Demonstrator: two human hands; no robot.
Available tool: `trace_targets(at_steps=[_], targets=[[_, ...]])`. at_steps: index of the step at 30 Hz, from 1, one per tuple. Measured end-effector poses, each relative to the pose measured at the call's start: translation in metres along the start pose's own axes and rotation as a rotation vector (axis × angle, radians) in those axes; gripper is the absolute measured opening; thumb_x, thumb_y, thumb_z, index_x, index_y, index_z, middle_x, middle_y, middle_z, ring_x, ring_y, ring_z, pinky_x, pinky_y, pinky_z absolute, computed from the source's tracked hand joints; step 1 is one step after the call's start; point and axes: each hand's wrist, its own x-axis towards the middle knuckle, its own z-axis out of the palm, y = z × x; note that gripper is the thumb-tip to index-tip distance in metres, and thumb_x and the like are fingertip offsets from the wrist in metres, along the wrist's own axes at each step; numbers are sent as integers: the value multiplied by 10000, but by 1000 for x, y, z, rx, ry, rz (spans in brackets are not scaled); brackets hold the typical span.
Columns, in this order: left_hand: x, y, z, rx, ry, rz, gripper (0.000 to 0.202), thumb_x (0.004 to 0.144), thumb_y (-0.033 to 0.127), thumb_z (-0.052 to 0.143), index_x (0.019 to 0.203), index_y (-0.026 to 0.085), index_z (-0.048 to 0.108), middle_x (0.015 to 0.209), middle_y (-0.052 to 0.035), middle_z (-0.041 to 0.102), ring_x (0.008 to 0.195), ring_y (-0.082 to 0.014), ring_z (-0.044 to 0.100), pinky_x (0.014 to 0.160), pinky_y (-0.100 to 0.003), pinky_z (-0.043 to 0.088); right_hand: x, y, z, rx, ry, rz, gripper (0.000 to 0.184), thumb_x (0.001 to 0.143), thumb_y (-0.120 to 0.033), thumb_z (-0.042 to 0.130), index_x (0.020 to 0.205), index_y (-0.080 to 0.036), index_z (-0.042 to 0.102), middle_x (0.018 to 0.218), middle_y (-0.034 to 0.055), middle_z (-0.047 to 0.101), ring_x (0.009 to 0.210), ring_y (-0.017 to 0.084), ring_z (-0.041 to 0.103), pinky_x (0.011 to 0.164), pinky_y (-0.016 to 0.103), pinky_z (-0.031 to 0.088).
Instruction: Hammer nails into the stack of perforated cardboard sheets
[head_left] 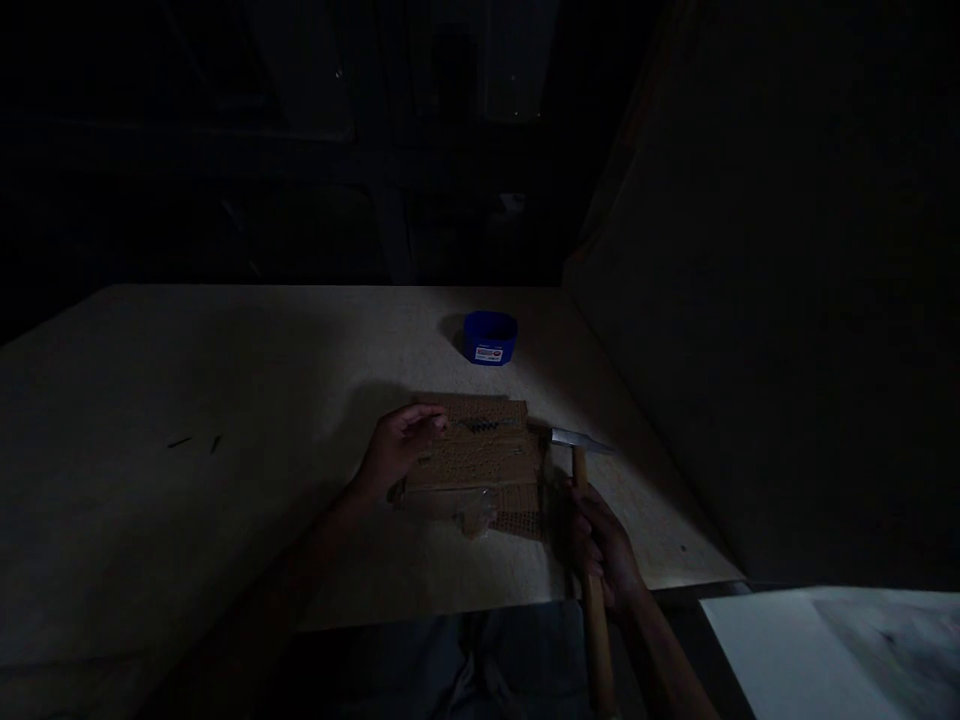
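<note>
In the head view a hammer [579, 465] with a wooden handle and a metal head is gripped in my right hand [604, 545], just right of the cardboard. The hammer's head is raised beside the cardboard's right edge. My left hand [401, 445] is over the left part of the cardboard, thumb and fingers drawn together; anything between the fingertips is too dark and small to make out. The worn brown cardboard [480, 460] lies in layers on the table, dotted with many small holes. A piece of clear plastic or tape [474, 515] is at its front edge.
A blue plastic tub [490, 340] with a white label stands behind the cardboard on the pale table [300, 350]. Two small dark slivers [198, 443] lie at the left. A tall dark panel [772, 300] rises along the right side, with a white sheet [825, 640] below it.
</note>
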Motion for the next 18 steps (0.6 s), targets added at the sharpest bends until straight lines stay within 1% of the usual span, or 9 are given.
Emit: trace_targets(at_steps=[2,4,6,11,15,18], targets=[[6,-5,6,129,-26,106,353,765,509,706,939,208,765,921,-65,762,882,-221,688,811,-338,544,0,1,1,-28,32,-9,341,780,-332,798,992,-212,560,522,-132,398,319,6,200,245,89,226],[11,-9,11,228,-49,216,280,800,462,679,921,231,782,959,-55,762,940,-222,682,864,-342,542,-1,2,3,-44,35,-13,346,781,-349,794,993,-218,554,520,-133,401,315,8,199,244,94,223],[17,-14,14,296,-74,266,241,824,420,657,922,242,787,978,-49,763,962,-222,683,887,-343,544,-1,3,4,-53,29,-14,345,789,-366,785,1001,-226,551,517,-135,399,309,9,196,244,99,218],[24,-27,19,375,-108,190,219,840,359,647,991,256,768,1025,-23,775,975,-226,699,913,-350,551,-1,7,5,-93,92,-50,349,794,-383,780,1018,-223,565,506,-133,398,307,10,206,247,95,199],[26,-33,20,353,-139,176,199,840,322,653,992,258,765,1058,-12,771,1012,-215,695,937,-331,550,-2,8,5,-115,118,-56,359,799,-399,771,1037,-225,567,511,-135,391,311,10,195,247,98,201],[26,-34,20,335,-140,162,176,848,314,649,964,264,771,1033,-1,776,983,-209,706,925,-325,558,-2,7,7,-141,134,-38,366,799,-412,768,1041,-229,564,532,-129,406,319,14,211,247,101,207]])
